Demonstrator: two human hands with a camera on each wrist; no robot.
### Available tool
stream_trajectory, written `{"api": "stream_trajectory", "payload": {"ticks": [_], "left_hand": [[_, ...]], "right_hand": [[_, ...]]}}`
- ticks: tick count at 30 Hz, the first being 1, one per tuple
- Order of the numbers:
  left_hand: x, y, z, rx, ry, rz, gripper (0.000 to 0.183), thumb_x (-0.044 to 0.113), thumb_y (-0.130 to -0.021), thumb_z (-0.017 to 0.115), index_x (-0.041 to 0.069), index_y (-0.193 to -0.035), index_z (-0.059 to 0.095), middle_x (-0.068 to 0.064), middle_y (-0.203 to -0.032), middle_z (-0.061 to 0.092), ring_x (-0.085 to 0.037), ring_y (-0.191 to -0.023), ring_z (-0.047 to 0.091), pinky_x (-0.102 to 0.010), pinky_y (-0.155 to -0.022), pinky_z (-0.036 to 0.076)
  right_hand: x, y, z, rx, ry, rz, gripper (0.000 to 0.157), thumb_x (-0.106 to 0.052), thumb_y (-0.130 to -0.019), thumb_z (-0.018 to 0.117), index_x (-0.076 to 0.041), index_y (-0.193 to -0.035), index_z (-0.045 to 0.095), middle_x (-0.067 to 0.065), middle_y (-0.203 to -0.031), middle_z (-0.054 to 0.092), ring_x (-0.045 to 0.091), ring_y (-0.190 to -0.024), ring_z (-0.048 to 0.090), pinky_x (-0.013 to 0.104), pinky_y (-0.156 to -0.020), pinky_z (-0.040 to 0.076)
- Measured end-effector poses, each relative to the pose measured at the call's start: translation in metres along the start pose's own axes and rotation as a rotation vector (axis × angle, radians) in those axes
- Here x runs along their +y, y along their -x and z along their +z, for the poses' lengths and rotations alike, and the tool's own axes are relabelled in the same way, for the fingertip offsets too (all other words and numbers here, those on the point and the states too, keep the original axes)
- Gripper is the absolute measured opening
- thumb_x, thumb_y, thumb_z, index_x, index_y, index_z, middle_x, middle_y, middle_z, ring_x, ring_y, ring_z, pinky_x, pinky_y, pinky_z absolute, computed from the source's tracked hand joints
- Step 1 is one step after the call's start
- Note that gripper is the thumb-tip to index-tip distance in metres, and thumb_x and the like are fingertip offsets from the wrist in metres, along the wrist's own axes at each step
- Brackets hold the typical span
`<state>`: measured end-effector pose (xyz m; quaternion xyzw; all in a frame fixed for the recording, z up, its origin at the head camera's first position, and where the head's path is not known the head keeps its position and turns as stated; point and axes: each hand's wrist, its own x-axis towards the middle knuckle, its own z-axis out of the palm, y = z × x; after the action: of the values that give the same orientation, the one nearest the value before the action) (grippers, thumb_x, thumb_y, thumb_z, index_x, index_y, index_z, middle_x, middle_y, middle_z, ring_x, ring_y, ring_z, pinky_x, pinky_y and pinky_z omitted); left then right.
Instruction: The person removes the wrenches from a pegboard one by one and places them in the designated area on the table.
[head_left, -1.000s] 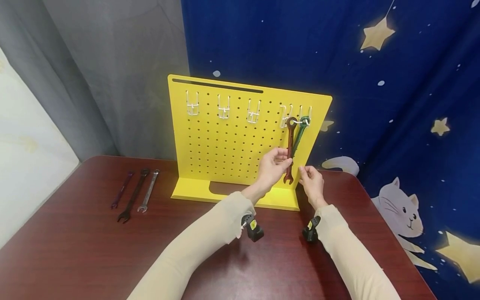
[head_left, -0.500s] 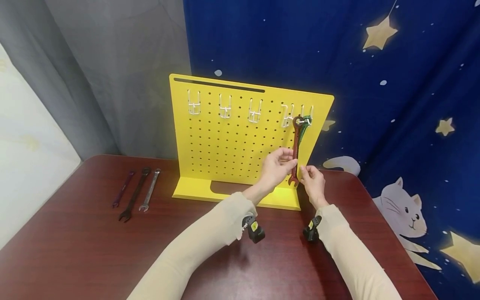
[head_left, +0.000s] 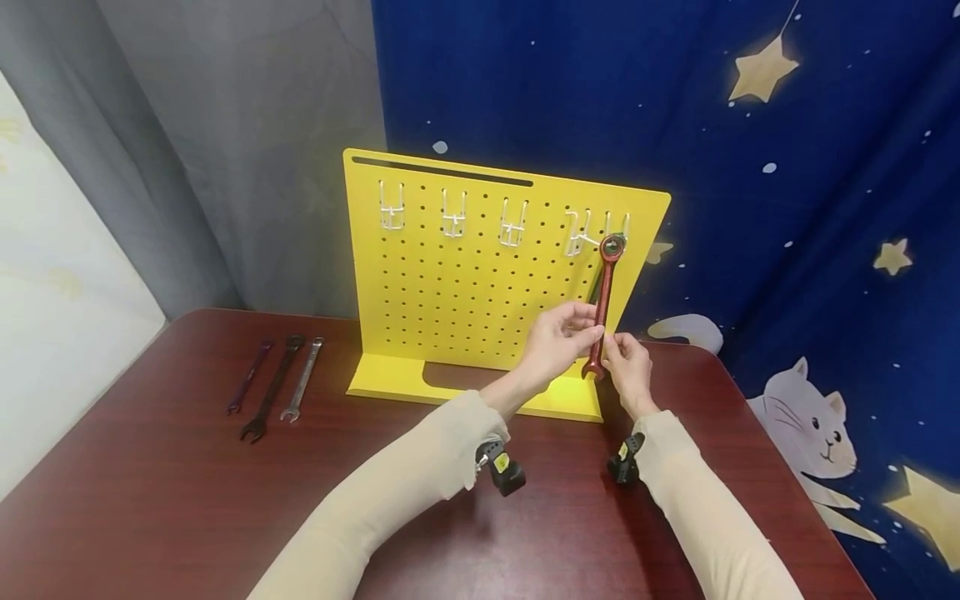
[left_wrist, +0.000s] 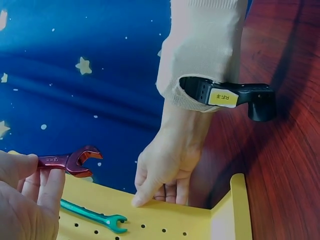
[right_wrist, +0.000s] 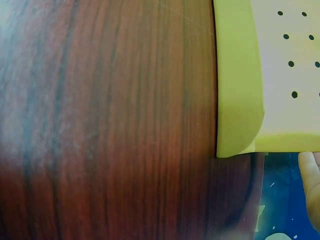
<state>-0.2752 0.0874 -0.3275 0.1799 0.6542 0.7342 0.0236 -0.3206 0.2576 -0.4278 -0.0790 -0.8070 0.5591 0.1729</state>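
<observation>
My left hand [head_left: 551, 346] pinches a red combination wrench [head_left: 604, 287] by its lower shaft, ring end up and open jaw down. The wrench's ring overlaps the rightmost white hook in the head view. Behind it a green combination wrench [left_wrist: 90, 214] hangs on that hook, mostly hidden in the head view. My right hand [head_left: 630, 367] grips the right edge of the yellow pegboard [head_left: 450, 308] low down, with the thumb at its front. In the right wrist view only a bit of that hand [right_wrist: 312, 185] shows at the board's edge.
Several white hooks, such as the leftmost hook [head_left: 392, 218], line the board's upper part. On the table [head_left: 150, 467] at left lie a purple wrench [head_left: 249, 377], a black wrench [head_left: 274, 387] and a silver wrench [head_left: 303, 379]. A blue curtain [head_left: 525, 92] hangs close behind.
My left hand has carried the red wrench a little to the right, so its ring now covers the green wrench's ring. My right hand has stayed at the board's edge.
</observation>
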Motion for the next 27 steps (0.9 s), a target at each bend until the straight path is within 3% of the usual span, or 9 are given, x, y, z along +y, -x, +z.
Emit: {"api": "stream_trajectory", "payload": {"ticks": [4, 7, 15, 21, 27], "left_hand": [[-0.001, 0.005, -0.004, -0.013, -0.001, 0.004, 0.022, 0.004, -0.087, 0.064, 0.001, -0.109, 0.065, -0.015, -0.094, 0.066, -0.011, -0.079, 0.064, -0.025, -0.069, 0.057], [-0.001, 0.009, -0.009, -0.021, 0.006, 0.001, 0.022, 0.003, -0.087, 0.064, 0.001, -0.110, 0.064, -0.017, -0.096, 0.066, -0.011, -0.079, 0.064, -0.026, -0.070, 0.057], [-0.003, 0.021, -0.028, -0.024, 0.049, -0.020, 0.026, -0.001, -0.087, 0.063, -0.003, -0.113, 0.062, -0.022, -0.098, 0.065, -0.008, -0.076, 0.062, -0.030, -0.073, 0.057], [-0.006, 0.028, -0.047, 0.007, -0.004, -0.043, 0.030, 0.001, -0.086, 0.065, 0.001, -0.115, 0.062, -0.020, -0.098, 0.066, -0.012, -0.079, 0.064, -0.031, -0.073, 0.057], [-0.014, 0.034, -0.066, 0.047, -0.080, -0.057, 0.031, 0.004, -0.085, 0.067, 0.005, -0.116, 0.063, -0.016, -0.096, 0.067, -0.013, -0.081, 0.064, -0.029, -0.077, 0.056]], "right_hand": [[0.000, 0.000, 0.000, -0.003, 0.001, -0.007, 0.042, -0.037, -0.094, 0.053, 0.003, -0.104, 0.057, 0.023, -0.108, 0.060, 0.031, -0.101, 0.061, 0.040, -0.089, 0.051], [0.000, 0.001, -0.001, -0.003, 0.017, -0.007, 0.043, -0.038, -0.094, 0.052, 0.004, -0.106, 0.057, 0.024, -0.110, 0.060, 0.034, -0.103, 0.060, 0.040, -0.088, 0.051], [-0.002, 0.000, -0.001, 0.005, 0.048, 0.000, 0.038, -0.034, -0.095, 0.053, 0.001, -0.106, 0.059, 0.020, -0.109, 0.063, 0.031, -0.100, 0.063, 0.039, -0.087, 0.052], [0.000, -0.001, 0.000, 0.027, 0.072, -0.021, 0.037, -0.036, -0.094, 0.054, 0.000, -0.101, 0.059, 0.017, -0.098, 0.062, 0.021, -0.087, 0.061, 0.037, -0.085, 0.054], [0.000, 0.000, 0.000, 0.019, 0.076, -0.016, 0.038, -0.037, -0.094, 0.053, 0.000, -0.102, 0.059, 0.015, -0.098, 0.062, 0.018, -0.085, 0.061, 0.037, -0.085, 0.054]]}}
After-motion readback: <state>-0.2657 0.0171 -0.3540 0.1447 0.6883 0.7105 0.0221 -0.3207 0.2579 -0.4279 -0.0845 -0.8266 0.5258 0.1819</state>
